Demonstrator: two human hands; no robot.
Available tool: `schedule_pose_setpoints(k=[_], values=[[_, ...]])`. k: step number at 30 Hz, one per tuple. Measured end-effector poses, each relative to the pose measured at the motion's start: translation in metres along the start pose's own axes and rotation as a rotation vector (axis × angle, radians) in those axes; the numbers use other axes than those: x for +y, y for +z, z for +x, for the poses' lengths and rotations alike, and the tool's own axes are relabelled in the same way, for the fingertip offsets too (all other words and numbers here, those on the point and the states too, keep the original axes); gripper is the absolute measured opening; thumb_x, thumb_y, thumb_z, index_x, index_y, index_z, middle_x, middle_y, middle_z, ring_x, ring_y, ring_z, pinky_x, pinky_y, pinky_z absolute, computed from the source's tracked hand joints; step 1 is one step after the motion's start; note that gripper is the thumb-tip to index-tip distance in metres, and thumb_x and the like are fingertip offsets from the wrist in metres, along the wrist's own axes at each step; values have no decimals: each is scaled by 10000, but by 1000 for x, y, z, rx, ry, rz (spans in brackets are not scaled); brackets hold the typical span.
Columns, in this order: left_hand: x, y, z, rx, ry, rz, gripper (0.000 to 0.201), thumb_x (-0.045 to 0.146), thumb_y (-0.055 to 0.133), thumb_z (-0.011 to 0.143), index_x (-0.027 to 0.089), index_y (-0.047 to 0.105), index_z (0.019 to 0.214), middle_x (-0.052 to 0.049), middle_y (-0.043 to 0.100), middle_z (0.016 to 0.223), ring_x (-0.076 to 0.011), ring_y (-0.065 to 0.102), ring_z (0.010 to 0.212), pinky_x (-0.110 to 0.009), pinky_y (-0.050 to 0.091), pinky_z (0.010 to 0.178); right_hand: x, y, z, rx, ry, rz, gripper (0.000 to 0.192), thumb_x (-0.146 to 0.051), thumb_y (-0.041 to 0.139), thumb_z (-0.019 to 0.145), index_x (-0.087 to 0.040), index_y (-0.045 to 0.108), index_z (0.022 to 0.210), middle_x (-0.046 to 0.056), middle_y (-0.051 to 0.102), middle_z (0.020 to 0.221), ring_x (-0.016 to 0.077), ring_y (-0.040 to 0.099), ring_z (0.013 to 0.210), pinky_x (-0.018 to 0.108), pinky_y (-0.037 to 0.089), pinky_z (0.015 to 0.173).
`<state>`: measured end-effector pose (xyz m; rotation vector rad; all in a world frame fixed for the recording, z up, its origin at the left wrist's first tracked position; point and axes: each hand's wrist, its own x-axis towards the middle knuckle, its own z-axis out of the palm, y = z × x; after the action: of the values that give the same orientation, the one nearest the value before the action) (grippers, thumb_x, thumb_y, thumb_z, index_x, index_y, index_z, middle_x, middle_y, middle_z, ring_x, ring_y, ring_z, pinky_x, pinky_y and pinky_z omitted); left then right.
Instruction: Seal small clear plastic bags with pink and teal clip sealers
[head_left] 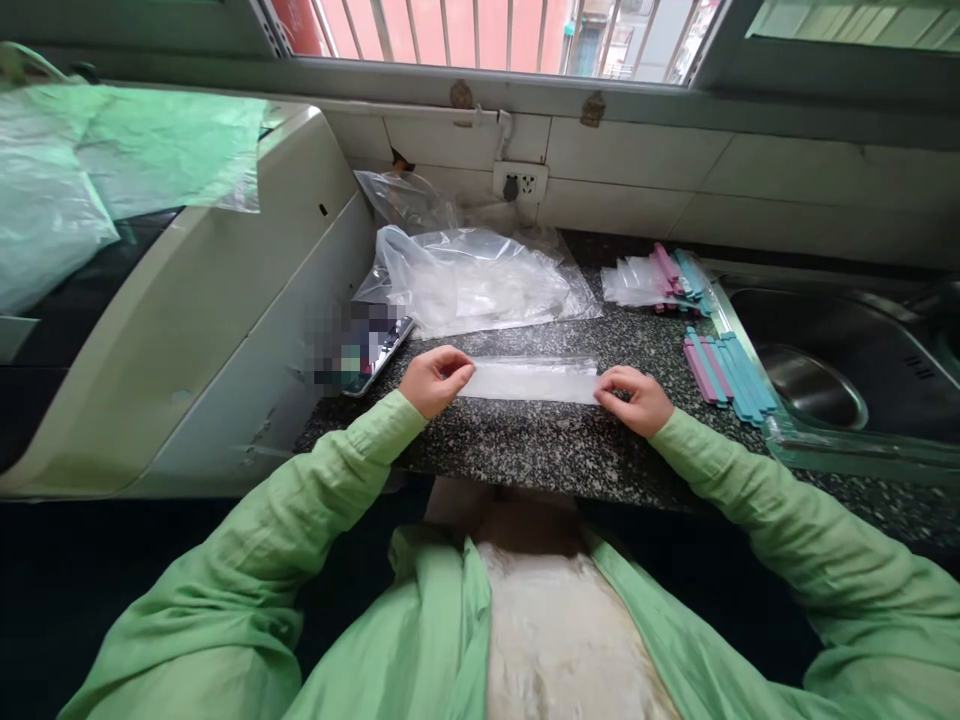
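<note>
A long, narrow clear plastic bag [529,380] stretches flat between my hands, just over the speckled dark counter [510,450]. My left hand [437,380] pinches its left end between thumb and fingers. At the opposite end, my right hand [636,398] grips the corner in the same way. Behind the strip lies a large clear plastic bag [487,285] holding a pile of thin whitish plastic. A phone [381,355] rests left of my left hand, partly blurred out.
Pink and teal plastic strips [727,375] lie beside the sink [840,340] at right. Behind them, more strips and small clear packets [637,280] are bunched. A bulky beige machine [247,260] borders the left side. A wall socket [521,182] is at the back.
</note>
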<state>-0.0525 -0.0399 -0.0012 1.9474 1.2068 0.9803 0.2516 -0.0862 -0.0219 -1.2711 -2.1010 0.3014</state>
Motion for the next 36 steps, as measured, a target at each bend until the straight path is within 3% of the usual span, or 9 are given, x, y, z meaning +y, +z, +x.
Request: schedule_pose_setpoints(k=[8,13,18,23,26,29,31,33,36], values=[[-26,13,34,96,-145,139,254,349,491,682,125,610,693,-26,596,621,-115,507,562,-237,403,573,14,10,35,-43,366,-82,235,-348,468,714,-174,559,584,9,542,541,118,469,517,250,365,522],[-30,15,39,27,-248,385,247,329,485,702,141,635,758,-36,619,668,-137,532,623,-246,401,606,12,12,50,-120,557,-289,233,-372,481,705,-185,613,658,22,609,620,138,515,576,249,353,541],[-24,17,37,-49,-318,584,246,334,489,716,177,649,816,-39,646,758,-163,562,719,-255,403,646,8,13,57,-197,616,-447,251,-397,479,712,-218,648,758,31,664,753,173,573,693,257,367,568],[-25,18,36,-59,-238,682,224,326,502,719,183,644,816,-44,625,754,-174,558,733,-261,410,643,5,16,60,-244,609,-532,242,-392,478,720,-222,646,754,41,672,793,191,587,738,270,376,585],[-19,16,31,40,22,715,238,308,476,753,155,635,841,-71,597,796,-174,540,758,-275,417,689,6,12,61,-253,609,-536,231,-392,486,719,-223,639,752,36,670,784,185,581,719,267,366,576],[-8,17,22,57,346,683,274,314,416,801,151,636,815,-75,568,781,-167,518,763,-284,420,711,3,4,61,-135,549,-549,243,-395,477,735,-208,629,763,39,661,763,175,566,685,264,353,571],[-2,22,17,-1,459,655,283,313,403,815,156,636,841,-70,554,771,-157,509,752,-275,425,698,-3,4,62,-11,394,-557,255,-373,449,764,-184,620,759,50,648,749,166,553,688,263,353,599],[0,30,16,-60,473,672,277,311,417,810,156,633,887,-73,551,785,-162,507,760,-283,430,700,-12,10,64,28,171,-532,258,-339,425,787,-166,611,740,58,634,732,158,537,704,258,354,642],[-2,44,18,-144,382,737,277,300,448,791,156,625,948,-85,558,817,-182,516,778,-306,438,704,-27,32,68,-66,-70,-485,229,-303,437,789,-161,608,732,59,623,734,158,508,714,262,337,666]])
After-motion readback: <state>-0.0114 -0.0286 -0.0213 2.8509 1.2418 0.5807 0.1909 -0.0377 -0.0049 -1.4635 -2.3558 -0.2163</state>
